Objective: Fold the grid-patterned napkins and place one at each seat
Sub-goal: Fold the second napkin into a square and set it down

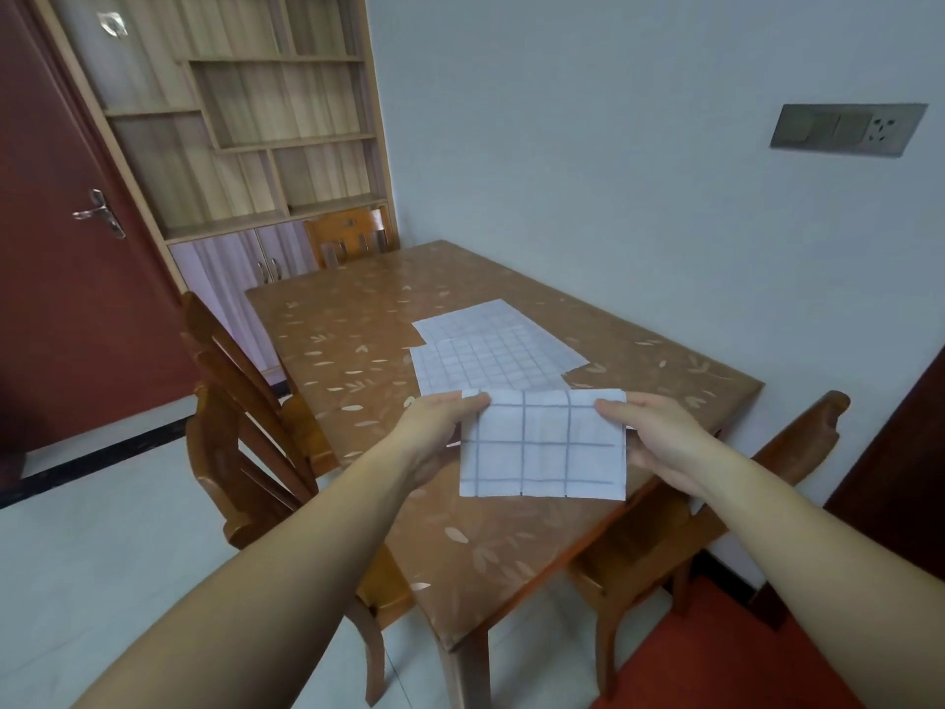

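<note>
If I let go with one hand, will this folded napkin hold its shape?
Probably not. The folded napkin looks like thin cloth, hanging limp from the left hand and right hand, so it would likely droop and unfold. It seems light; the flat napkins hug the table.

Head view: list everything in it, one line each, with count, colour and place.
Folded napkin: 1, white with grey grid, held above the table's near part.
Flat napkins: 2, same pattern, overlapping mid-table.
Table: 1, brown leaf-patterned, against the wall.
Chairs: 3, wooden; left side, far end, near right.
Shelf unit: 1, light wood, back left.
Door: 1, dark red, left.
Socket panel: 1, grey, wall.
Hands: left, right, gripping the napkin's top corners.
</note>
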